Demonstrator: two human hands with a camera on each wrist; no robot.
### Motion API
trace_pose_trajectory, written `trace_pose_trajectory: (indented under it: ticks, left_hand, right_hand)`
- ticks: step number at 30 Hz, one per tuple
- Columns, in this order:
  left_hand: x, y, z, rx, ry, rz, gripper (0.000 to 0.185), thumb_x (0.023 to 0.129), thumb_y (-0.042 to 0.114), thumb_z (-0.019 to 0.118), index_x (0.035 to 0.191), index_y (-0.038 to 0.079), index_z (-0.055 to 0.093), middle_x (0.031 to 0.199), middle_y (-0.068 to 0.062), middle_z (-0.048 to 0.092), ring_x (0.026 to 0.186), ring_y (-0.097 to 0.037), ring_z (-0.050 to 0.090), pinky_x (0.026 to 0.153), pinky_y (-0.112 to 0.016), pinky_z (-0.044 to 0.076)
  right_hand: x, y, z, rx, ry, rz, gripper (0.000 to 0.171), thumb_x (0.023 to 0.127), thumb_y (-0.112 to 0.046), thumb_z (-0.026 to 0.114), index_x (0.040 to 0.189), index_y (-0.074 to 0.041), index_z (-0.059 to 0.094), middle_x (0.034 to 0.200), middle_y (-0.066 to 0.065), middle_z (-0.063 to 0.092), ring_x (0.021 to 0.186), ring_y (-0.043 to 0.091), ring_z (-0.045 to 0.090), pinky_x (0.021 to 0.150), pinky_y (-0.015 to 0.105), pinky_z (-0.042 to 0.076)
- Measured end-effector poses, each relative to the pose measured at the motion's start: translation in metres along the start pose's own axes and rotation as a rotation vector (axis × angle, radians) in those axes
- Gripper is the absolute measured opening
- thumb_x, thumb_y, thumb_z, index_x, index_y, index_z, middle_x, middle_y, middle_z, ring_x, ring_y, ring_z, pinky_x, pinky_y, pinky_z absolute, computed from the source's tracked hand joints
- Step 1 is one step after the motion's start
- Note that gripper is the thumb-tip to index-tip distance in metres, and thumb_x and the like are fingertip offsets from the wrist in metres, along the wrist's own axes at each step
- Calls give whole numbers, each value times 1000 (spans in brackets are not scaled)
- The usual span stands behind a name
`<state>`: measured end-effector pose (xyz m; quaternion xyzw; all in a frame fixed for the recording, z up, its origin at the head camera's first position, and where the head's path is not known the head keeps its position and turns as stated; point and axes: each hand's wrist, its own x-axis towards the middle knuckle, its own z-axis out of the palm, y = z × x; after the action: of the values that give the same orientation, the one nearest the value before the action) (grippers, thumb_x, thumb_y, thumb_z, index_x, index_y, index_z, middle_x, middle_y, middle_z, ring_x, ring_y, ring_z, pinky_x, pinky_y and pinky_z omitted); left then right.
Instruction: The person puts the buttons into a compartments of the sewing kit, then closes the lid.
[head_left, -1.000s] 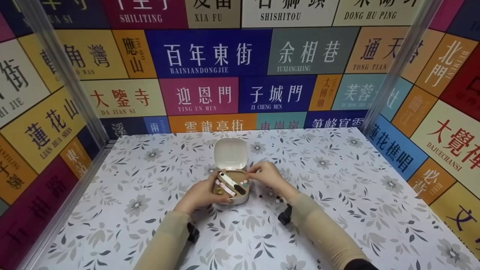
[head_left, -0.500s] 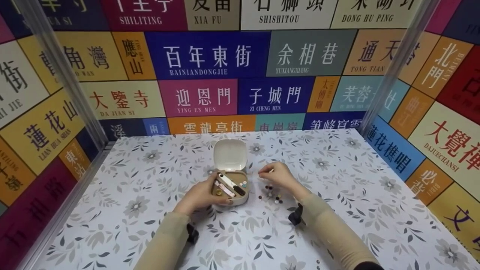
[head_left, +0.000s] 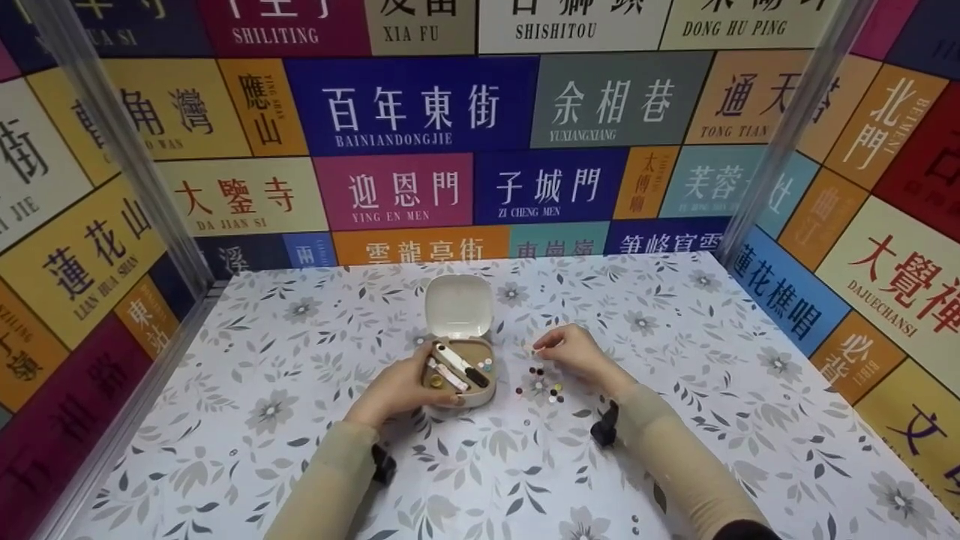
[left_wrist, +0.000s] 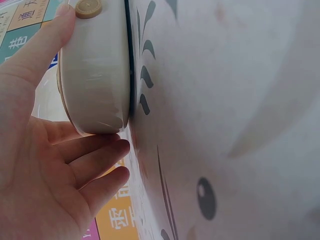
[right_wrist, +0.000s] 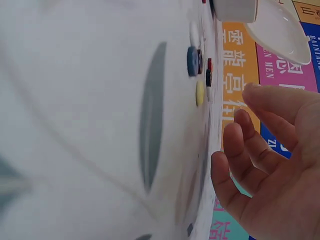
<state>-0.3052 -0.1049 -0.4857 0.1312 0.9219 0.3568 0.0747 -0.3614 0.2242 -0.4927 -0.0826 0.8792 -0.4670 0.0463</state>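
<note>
My left hand [head_left: 394, 386] grips the left side of a small cream box [head_left: 486, 394] whose lid [head_left: 459, 305] stands raised behind it. In the left wrist view the thumb lies beside a round tan knob [left_wrist: 89, 8] on the box's front wall, with fingers against the side. Inside lie a white stick with a black end [head_left: 454, 358], a pink-and-white stick [head_left: 452, 376] and a gold round piece [head_left: 436, 381]. Small buttons [head_left: 486, 365] sit in its right part. My right hand [head_left: 577, 352] hovers, fingers loosely curled, just behind loose buttons [head_left: 555, 391]; nothing shows between its fingers.
Right of the box, several red, black, white, blue and yellow [right_wrist: 199, 93] buttons lie scattered on the floral tabletop [head_left: 300, 450]. Walls with colourful lettered panels [head_left: 409, 105] enclose the table behind and on both sides.
My right hand has moved right, from the box's right rim to the loose buttons. The left hand keeps its grip, and the box stays in place.
</note>
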Motion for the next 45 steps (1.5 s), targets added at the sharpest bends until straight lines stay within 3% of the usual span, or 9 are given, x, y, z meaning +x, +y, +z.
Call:
trace_pose_trajectory:
  ticks: [6,12,20,26,35,42,45]
  left_hand:
    - [1,0,-1,-1,-5,2,127,55,64,84,156,19,21,144,-14,48,127,-33,47,108,-50,33]
    - [1,0,0,6,-13,-6,129,55,66,83,156,20,18,144,-16,47,127,-34,48,107,-50,34]
    - [0,-1,0,31,2,54,122,61,62,83,155,15,22,138,-17,53,121,-35,53,103,-49,39]
    - [1,0,-1,23,-2,27,125,57,64,83,156,18,21,139,-16,52,123,-34,51,105,-49,37]
    - [0,0,-1,28,-3,26,124,59,63,83,156,17,21,140,-16,52,122,-34,52,105,-49,37]
    - [0,-1,-1,19,-3,30,123,59,63,83,156,17,22,139,-16,52,122,-34,52,104,-50,38]
    - [0,-1,0,17,-1,42,121,60,62,83,155,17,23,138,-16,53,121,-35,53,103,-50,39]
  right_hand:
    - [-1,1,-3,-2,-46,44,21,80,0,71,100,-4,76,77,4,61,61,12,48,52,24,41]
    - [-1,3,-3,-23,-68,109,28,76,1,72,102,-9,77,84,4,64,65,14,49,55,24,42]
    - [2,6,-4,-162,-100,31,26,74,-3,74,99,-10,77,97,1,73,78,15,59,72,29,50]
    - [2,4,-2,-155,-90,79,25,74,-3,73,97,-13,78,96,-1,73,86,16,63,81,34,52]
    - [1,-1,0,-259,-89,62,25,72,-1,73,94,-13,78,95,-1,73,84,15,63,79,34,53]
    - [-1,-7,-2,-392,-99,51,26,72,-3,74,94,-16,79,95,-3,73,88,16,64,84,39,52]
    - [-2,-9,-2,-447,-97,41,25,72,-4,73,91,-19,79,98,-3,72,87,17,63,80,39,52]
